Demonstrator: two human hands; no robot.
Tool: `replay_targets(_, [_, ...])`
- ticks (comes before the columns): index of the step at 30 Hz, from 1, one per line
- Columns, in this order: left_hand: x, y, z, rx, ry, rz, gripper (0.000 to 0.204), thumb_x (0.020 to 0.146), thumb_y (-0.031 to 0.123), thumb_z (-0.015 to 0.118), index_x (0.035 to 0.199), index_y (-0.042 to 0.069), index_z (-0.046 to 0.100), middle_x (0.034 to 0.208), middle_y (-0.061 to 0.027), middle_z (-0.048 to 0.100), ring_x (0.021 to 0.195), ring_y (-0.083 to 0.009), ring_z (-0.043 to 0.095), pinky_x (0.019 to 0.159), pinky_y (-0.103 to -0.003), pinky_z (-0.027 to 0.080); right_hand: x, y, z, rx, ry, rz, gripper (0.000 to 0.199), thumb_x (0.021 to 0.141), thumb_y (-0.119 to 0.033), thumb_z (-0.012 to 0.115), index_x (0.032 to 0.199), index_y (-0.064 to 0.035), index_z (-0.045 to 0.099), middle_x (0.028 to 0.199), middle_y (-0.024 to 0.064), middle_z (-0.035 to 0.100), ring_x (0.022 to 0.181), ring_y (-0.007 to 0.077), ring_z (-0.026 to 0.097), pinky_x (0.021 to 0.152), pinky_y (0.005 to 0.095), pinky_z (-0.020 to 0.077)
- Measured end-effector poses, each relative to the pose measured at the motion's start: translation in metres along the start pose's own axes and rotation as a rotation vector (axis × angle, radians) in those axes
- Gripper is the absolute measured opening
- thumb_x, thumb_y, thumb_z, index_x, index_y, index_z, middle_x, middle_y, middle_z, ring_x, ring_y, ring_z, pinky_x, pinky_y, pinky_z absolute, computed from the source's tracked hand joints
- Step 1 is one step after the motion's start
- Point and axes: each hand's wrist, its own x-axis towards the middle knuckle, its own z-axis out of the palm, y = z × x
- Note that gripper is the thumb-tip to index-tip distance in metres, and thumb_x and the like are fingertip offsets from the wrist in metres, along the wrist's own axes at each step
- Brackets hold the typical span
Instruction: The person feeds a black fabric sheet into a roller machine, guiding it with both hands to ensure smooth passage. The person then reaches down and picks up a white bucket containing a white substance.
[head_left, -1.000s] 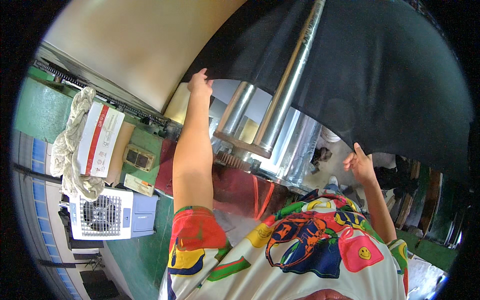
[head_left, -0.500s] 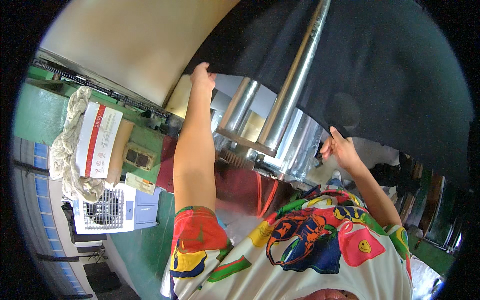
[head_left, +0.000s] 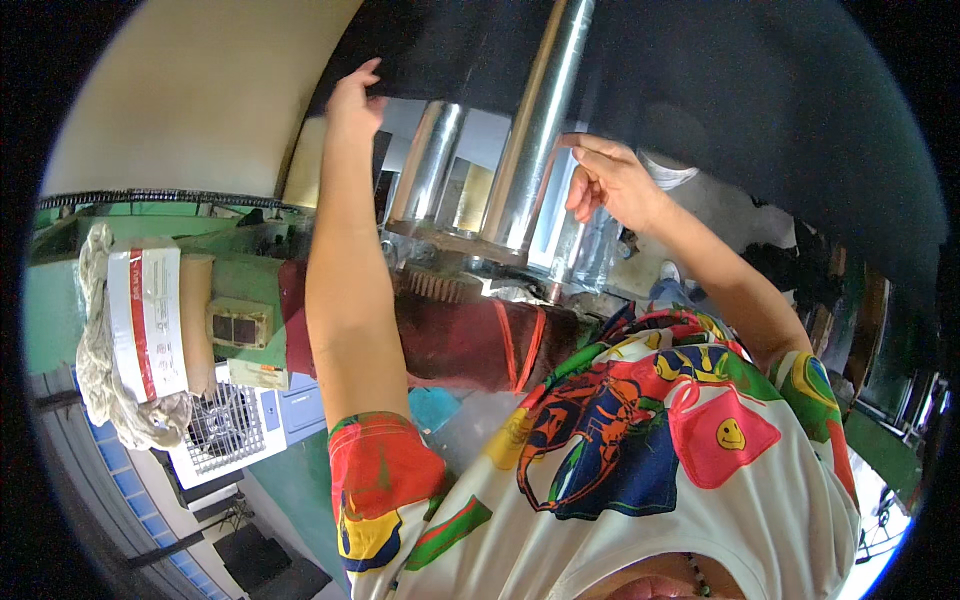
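The left bare hand (head_left: 352,98) is resting at the near edge of a wide, black, flexible sheet (head_left: 720,90), its fingers extending and its thumb standing apart; I cannot tell whether it is gripping that edge. The right bare hand (head_left: 615,185) is curling its lower fingers and pointing its index finger left along the same edge; a pinch there cannot be made out either. The sheet is spreading far and right beyond both hands. Between them, a long, polished metal roller (head_left: 540,120) is standing just left of the right fingertips, with a shorter, shiny metal roller (head_left: 428,165) standing to its left. Nearer, a dark red panel (head_left: 440,345) is carrying orange-red cords (head_left: 508,345). Left of the left forearm, a white, red-striped box (head_left: 150,325) is lying beside a twisted, greyish cloth (head_left: 95,300).
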Motion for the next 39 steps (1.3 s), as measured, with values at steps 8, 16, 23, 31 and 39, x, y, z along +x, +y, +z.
replay_targets(8, [-0.035,0.002,0.045,-0.155,-0.264,-0.008,0.032,0.067,-0.002,0.047,0.098,-0.001,0.053,0.099,-0.0123,0.052,0.089,-0.0239,0.048,0.079,-0.032,0.043,-0.068,-0.023,-0.103,0.055,0.395,-0.18,0.07,0.079,-0.05,0.042,0.121,0.0013,0.023,0.112,0.0218,0.045,0.101,0.0258,0.046,0.081,0.0318,0.0392])
replay_targets(16, [-0.018,0.015,0.016,-0.183,0.012,-0.022,0.033,0.058,-0.005,0.039,0.086,-0.002,0.055,0.092,-0.0127,0.052,0.085,-0.0248,0.05,0.072,-0.031,0.044,-0.206,-0.069,-0.238,0.32,1.246,-0.484,0.027,0.085,-0.015,0.042,0.105,0.0027,0.046,0.106,0.014,0.049,0.097,0.0252,0.048,0.082,0.0353,0.0415])
replay_targets(23, [0.017,-0.002,-0.03,-0.255,0.194,0.031,0.034,0.064,-0.006,0.039,0.096,-0.002,0.051,0.099,-0.0163,0.051,0.092,-0.0291,0.049,0.08,-0.038,0.042,-0.236,0.023,-0.203,0.319,1.024,-0.186,0.028,0.081,-0.02,0.051,0.098,0.0022,0.048,0.089,0.013,0.055,0.071,0.018,0.053,0.064,0.0283,0.0462])
replay_targets(31, [-0.002,-0.002,0.01,-0.13,-0.142,0.028,0.036,0.072,-0.002,0.044,0.107,-0.001,0.046,0.106,-0.0137,0.05,0.098,-0.0278,0.046,0.087,-0.039,0.036,-0.226,0.064,-0.151,0.266,0.802,-0.172,0.028,0.085,-0.027,0.044,0.092,-0.003,0.054,0.073,0.0103,0.059,0.057,0.0168,0.055,0.053,0.0258,0.0436])
replay_targets(39, [0.03,-0.004,-0.026,-0.269,0.078,-0.021,0.034,0.073,-0.005,0.036,0.106,-0.003,0.045,0.113,-0.0118,0.044,0.096,-0.0262,0.045,0.08,-0.038,0.041,-0.198,0.045,-0.122,0.16,0.738,-0.175,0.028,0.087,-0.024,0.04,0.093,-0.0027,0.057,0.066,0.0088,0.058,0.053,0.0135,0.054,0.05,0.025,0.044])
